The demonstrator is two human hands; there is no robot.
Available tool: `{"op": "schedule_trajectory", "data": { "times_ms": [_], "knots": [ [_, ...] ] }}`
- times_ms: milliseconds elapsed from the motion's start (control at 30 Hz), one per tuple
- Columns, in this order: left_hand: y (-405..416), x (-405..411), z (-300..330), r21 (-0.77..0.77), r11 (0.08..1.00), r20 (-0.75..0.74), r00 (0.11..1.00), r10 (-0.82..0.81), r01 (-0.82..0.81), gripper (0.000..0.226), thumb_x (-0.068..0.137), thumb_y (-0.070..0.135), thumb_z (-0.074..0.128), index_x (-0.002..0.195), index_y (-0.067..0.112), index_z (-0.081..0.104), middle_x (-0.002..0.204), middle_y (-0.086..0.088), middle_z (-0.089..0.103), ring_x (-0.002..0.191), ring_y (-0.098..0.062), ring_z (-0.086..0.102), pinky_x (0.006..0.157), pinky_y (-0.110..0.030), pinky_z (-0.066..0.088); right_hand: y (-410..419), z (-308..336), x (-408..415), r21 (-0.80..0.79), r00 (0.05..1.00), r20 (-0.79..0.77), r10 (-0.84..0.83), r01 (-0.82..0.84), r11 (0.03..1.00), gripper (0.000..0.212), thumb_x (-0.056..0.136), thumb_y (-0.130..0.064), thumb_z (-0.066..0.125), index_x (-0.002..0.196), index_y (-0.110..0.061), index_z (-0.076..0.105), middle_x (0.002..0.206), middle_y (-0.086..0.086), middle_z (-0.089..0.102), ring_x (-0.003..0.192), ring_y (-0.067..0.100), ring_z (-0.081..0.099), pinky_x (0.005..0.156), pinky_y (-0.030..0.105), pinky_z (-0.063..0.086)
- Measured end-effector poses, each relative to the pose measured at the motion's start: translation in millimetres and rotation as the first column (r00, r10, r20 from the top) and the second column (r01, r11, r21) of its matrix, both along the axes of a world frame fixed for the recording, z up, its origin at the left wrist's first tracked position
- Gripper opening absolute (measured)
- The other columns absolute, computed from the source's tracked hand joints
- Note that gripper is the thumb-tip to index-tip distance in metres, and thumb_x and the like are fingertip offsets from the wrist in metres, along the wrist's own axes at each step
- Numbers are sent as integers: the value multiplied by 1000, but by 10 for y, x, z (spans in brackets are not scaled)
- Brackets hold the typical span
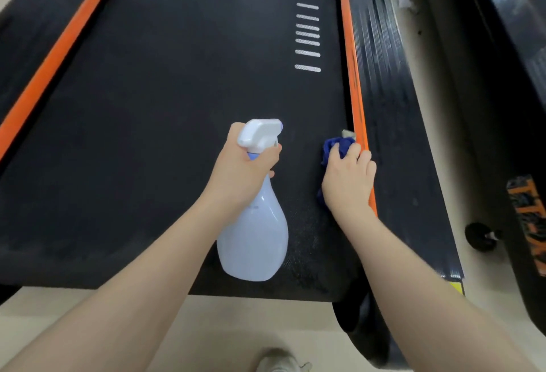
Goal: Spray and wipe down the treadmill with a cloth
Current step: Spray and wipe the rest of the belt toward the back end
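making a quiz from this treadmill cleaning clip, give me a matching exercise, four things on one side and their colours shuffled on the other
Things:
1. spray bottle
2. cloth
3. treadmill belt
4. side strip

Colours:
A. orange
B. pale lavender with a white trigger head
C. black
D. dark blue

Pairs: 1-B, 2-D, 3-C, 4-A

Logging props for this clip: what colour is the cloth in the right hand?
Dark blue cloth, gripped by the right hand; head view.
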State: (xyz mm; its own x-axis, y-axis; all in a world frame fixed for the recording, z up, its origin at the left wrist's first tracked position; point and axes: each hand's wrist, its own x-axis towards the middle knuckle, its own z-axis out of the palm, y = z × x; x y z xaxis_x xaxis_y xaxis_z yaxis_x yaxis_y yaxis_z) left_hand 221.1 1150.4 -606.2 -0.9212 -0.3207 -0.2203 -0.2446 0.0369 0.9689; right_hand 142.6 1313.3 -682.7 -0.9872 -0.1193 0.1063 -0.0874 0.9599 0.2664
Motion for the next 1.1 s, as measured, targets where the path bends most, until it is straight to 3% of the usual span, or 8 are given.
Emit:
{"op": "schedule_trajectory", "data": {
  "times_ms": [133,267,333,533,667,833,967,1100],
  "knots": [
    [-15,-46,-35,24,1000,16,1000,-13,12,33,86,19,63,117,26,54,107,8,60,99,-6,62,74,-24,58,-11,1,-100,-6,999,32,17,-16,1000,46,73,-6,29,93,-14,69,89,11,61,69,25,52,60,29,38],
    [-66,-68,-10,20,999,-3,1000,25,-25,35,86,20,63,118,26,52,108,6,60,98,-6,62,77,-29,58,-66,35,-496,-31,997,74,25,-22,999,46,90,-6,33,135,-10,42,136,21,37,111,35,41,90,39,32],
    [-61,10,27,3,1000,-16,1000,1,-1,35,87,17,61,119,25,50,102,13,60,96,-5,62,79,-32,58,-34,50,-431,-16,993,109,42,-41,999,50,93,-9,35,143,-9,29,142,22,29,118,36,35,95,41,29],
    [-153,500,-61,-117,984,91,988,-126,136,32,88,22,60,116,24,45,108,3,58,96,-11,60,86,-39,54,16,115,580,-71,956,177,235,-226,972,57,84,-14,54,140,-11,39,129,23,44,100,37,48,78,39,40],
    [-198,1010,-191,-93,970,157,965,-209,225,25,87,10,56,107,19,46,106,5,57,100,-14,59,82,-28,47,148,201,1175,-301,755,369,542,-455,838,52,91,-17,45,143,-17,37,133,21,39,102,38,44,86,40,37],
    [-46,1478,-277,-74,932,214,918,-333,355,21,88,12,56,103,21,45,104,7,52,93,-13,56,75,-23,43,558,435,1276,-594,975,180,130,2,804,43,96,-12,41,137,-20,48,129,19,42,107,41,43,94,47,38],
    [235,1541,-296,-46,893,211,878,-429,447,22,82,22,56,99,19,42,92,2,53,80,-14,52,67,-28,40,566,516,1386,-579,976,188,112,18,815,43,98,-13,40,139,-21,44,132,16,39,114,35,39,99,45,35],
    [323,1648,-292,-86,937,220,923,-315,340,19,86,13,54,97,16,37,78,5,46,66,-13,42,52,-22,34,416,423,1545,-623,975,178,136,5,782,41,97,-12,40,137,-20,47,130,15,42,113,35,42,98,45,36]
  ]
}}
